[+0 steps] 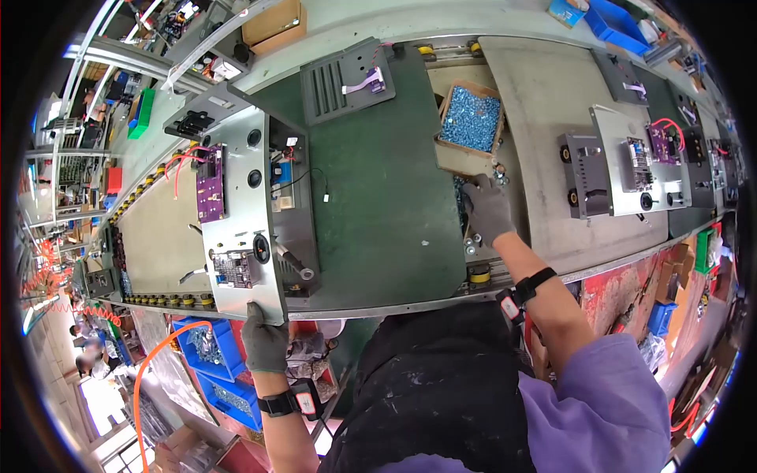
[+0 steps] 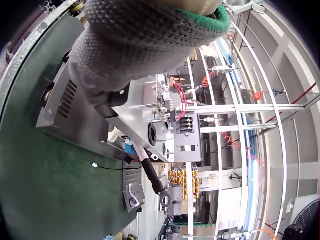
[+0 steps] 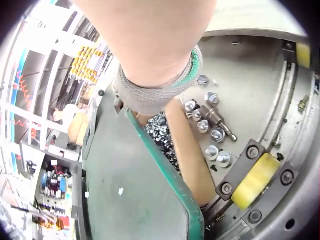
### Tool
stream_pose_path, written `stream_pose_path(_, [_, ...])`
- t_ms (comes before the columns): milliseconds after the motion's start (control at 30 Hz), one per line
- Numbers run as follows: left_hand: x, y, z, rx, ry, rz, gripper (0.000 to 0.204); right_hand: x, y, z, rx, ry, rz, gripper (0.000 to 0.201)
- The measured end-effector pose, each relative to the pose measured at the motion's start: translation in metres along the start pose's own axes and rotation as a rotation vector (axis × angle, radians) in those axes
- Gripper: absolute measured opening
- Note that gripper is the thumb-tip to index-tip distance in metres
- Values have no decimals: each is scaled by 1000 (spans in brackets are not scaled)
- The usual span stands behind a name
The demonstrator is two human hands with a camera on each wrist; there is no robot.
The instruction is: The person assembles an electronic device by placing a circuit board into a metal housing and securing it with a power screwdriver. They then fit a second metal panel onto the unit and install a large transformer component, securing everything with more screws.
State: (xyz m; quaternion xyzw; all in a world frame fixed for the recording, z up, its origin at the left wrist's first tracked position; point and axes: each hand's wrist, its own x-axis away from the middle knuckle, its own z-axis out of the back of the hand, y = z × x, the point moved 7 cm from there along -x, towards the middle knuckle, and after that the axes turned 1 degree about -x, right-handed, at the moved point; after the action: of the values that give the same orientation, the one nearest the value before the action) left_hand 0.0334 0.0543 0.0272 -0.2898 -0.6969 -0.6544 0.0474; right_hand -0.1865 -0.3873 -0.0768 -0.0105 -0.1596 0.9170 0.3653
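My gloved left hand (image 1: 266, 344) grips the near end of a silver metal panel (image 1: 236, 296), thumb on its face. The panel stands tilted over a dark grey housing (image 1: 303, 229) and bears a purple circuit board (image 1: 211, 185). In the left wrist view the glove (image 2: 125, 50) covers the panel's corner. My gloved right hand (image 1: 489, 209) reaches down at a cardboard box (image 3: 187, 150) of small screws (image 3: 160, 132), partly under the green board's edge. Its fingertips are hidden, so I cannot tell what they hold. Larger bolts (image 3: 202, 126) and a driver bit socket (image 3: 214, 117) lie beside the box.
Another cardboard box with blue screws (image 1: 471, 118) lies farther back. A grey vented cover (image 1: 347, 83) rests on the green board (image 1: 386, 189). To the right stands a second panel assembly (image 1: 631, 162). Blue bins (image 1: 229, 398) and an orange hose (image 1: 140, 386) are below left.
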Motion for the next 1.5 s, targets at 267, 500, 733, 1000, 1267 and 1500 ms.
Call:
stream_pose_path(267, [8,7,-6,113,101,44,34,-20,-27,-24,288,-300,-6,26])
stream_pose_path(500, [9,10,-17,65,60,21,38,26,0,1,121,-54,89,39])
stream_pose_path(733, [5,2,-5,31,18,-11,37,76,92,6,426,102,-255,69])
stream_pose_path(1000, [7,4,-2,-128,-13,-69,33,78,104,7,396,63,-259,73])
stream_pose_path(1267, [10,11,-8,-276,38,-68,36,77,134,15,365,77,-288,66])
stream_pose_path(1500, [10,3,-12,215,82,97,37,80,180,31,347,162,-316,46])
